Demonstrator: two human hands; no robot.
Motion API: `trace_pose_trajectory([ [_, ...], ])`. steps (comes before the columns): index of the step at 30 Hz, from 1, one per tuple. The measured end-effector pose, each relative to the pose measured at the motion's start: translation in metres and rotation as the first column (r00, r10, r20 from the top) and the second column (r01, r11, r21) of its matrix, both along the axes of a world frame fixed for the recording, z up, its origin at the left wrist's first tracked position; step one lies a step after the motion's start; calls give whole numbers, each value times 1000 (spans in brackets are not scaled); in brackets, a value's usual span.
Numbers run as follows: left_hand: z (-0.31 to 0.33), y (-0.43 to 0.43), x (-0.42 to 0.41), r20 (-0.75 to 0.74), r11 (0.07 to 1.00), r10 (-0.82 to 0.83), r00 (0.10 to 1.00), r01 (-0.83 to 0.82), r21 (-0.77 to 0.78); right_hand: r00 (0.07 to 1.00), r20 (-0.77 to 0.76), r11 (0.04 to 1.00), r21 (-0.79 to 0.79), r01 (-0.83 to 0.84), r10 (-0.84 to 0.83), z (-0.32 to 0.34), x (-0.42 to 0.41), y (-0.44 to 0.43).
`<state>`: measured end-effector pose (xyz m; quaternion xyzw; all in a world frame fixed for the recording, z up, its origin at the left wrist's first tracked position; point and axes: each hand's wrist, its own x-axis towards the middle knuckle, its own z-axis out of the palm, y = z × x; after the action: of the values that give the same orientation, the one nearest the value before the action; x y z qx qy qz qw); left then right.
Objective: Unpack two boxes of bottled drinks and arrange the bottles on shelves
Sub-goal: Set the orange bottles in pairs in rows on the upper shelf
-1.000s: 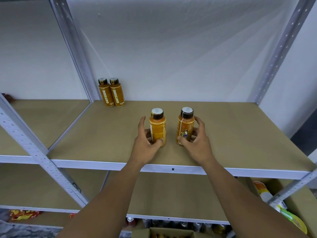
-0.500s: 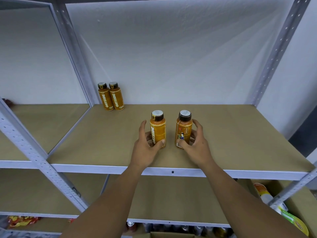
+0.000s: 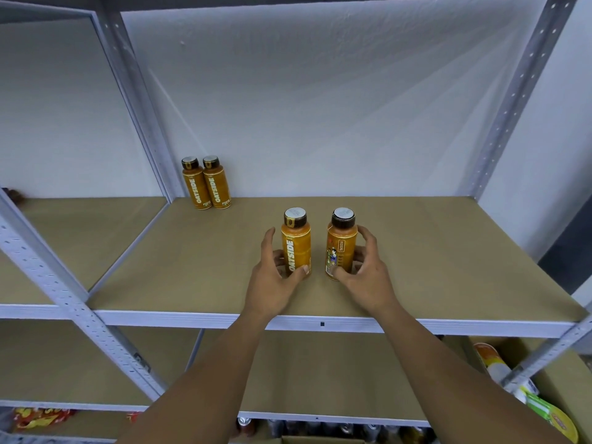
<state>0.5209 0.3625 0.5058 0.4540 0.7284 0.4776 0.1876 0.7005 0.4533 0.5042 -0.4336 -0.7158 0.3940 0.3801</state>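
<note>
Two orange bottles with dark caps stand upright in the middle of the brown shelf board (image 3: 432, 257). My left hand (image 3: 272, 277) grips the left bottle (image 3: 296, 243), its label reading OATSIDE toward me. My right hand (image 3: 365, 274) grips the right bottle (image 3: 341, 245), whose label shows a small figure. A narrow gap separates the two bottles. Another pair of the same orange bottles (image 3: 206, 184) stands side by side at the back left corner of this shelf, against the wall.
Grey perforated uprights (image 3: 64, 299) frame the shelf, and a second bay lies to the left. A lower shelf (image 3: 320, 373) runs beneath. Cans (image 3: 320, 427) line the bottom level, red packets (image 3: 38, 418) lie at lower left, and colourful packages (image 3: 544, 415) at lower right.
Both hands have slid the two bottles a little farther back on the shelf. The left bottle has turned so its OATSIDE label faces me.
</note>
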Motion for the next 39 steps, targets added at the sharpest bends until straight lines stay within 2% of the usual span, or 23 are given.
trace_pose_trajectory([
  [10, -1, -2, 0, -14, 1000, -31, 999, 31, -1, 999, -40, 1000, -22, -8, 7, 2, 0, -1],
  [19, 2, -2, 1, -39, 1000, -16, 999, 15, -27, 1000, 4, 998, -47, -30, 30, 1, 1, 0],
  [39, 2, -2, 3, -90, 1000, 10, 996, -12, -25, 998, 32, 998, 32, 46, -47, 4, -1, -3],
])
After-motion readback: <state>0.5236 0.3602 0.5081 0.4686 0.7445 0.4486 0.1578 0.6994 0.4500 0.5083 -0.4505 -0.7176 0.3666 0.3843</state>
